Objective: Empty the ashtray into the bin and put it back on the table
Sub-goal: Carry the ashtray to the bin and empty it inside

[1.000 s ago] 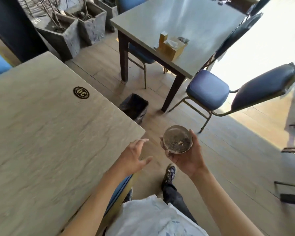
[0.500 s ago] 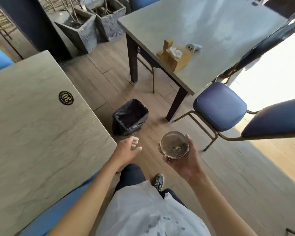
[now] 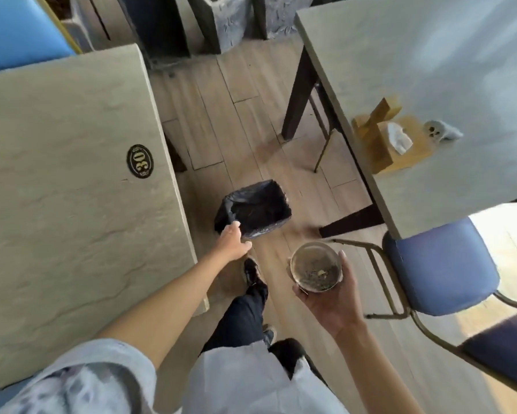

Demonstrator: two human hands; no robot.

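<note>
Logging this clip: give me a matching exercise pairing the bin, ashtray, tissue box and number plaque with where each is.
1 bin
2 ashtray
3 tissue box
4 plaque

a on the left table
b in the right hand
c on the floor, left hand at its rim
d on the right table

Pairs: 1-c, 2-b, 3-d, 4-a

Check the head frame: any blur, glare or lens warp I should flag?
Head view: strong wide-angle warp, table edges splay outward; blown-out sunlight on the floor at right; slight motion softness on the left hand near the bin; ashtray in the right hand reads clearly, ash visible.
</note>
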